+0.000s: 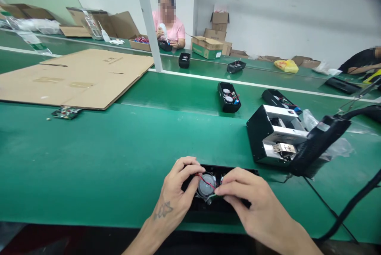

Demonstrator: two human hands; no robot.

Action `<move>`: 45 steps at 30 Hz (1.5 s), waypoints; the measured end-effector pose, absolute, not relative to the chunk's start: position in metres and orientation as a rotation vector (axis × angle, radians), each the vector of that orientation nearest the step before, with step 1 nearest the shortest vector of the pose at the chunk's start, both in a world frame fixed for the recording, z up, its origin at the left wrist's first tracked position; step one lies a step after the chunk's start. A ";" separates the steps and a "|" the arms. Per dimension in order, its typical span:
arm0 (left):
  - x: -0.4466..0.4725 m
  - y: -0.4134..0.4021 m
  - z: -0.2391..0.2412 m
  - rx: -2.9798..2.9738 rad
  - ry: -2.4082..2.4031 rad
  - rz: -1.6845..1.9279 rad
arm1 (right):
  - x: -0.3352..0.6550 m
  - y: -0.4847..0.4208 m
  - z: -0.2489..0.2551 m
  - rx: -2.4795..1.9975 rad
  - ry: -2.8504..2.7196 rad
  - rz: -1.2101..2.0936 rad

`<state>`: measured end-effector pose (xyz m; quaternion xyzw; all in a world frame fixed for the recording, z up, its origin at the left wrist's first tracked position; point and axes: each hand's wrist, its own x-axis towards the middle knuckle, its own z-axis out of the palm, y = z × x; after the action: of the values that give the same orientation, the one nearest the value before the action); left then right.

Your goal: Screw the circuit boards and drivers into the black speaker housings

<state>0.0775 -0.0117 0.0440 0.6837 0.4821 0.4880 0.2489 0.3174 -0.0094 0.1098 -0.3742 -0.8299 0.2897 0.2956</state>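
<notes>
A black speaker housing (pixel 208 206) lies at the table's front edge, its inside facing up. Within it sits a round grey speaker driver (pixel 206 185), crossed by a thin red wire (pixel 209 183). My left hand (pixel 181 185) pinches the wire's left end between thumb and fingers, over the driver's left side. Thumb and fingers of my right hand (pixel 250 191) are closed on the wire's other end, to the right of the driver. A bit of green (pixel 213 196) shows just below those fingertips. Both hands cover much of the housing's inside.
Right of the hands stand a black and silver machine (pixel 276 138) and a black-wrapped tool (pixel 321 144) with a thick cable. Open housings (pixel 228 97) sit on the green belt beyond. A flat cardboard sheet (pixel 89 73) and a circuit board (pixel 66 112) lie left. A co-worker (pixel 171 29) sits opposite.
</notes>
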 end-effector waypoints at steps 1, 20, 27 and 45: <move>0.074 -0.013 0.047 1.911 1.272 1.273 | 0.314 -0.013 0.110 -0.945 -2.286 0.660; 0.054 -0.024 0.065 2.461 0.991 0.794 | 0.319 -0.015 0.097 -1.012 -2.468 0.008; 0.063 -0.021 0.050 2.582 1.094 0.728 | 0.310 -0.022 0.087 -1.002 -2.610 0.282; 0.066 -0.021 0.044 2.555 1.038 0.809 | 0.316 -0.025 0.102 -1.326 -2.425 1.006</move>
<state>0.0662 -0.0211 0.0437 0.8811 0.3579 0.2791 0.1332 0.3163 -0.0254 0.1015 -0.4486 -0.8203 0.3403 0.0999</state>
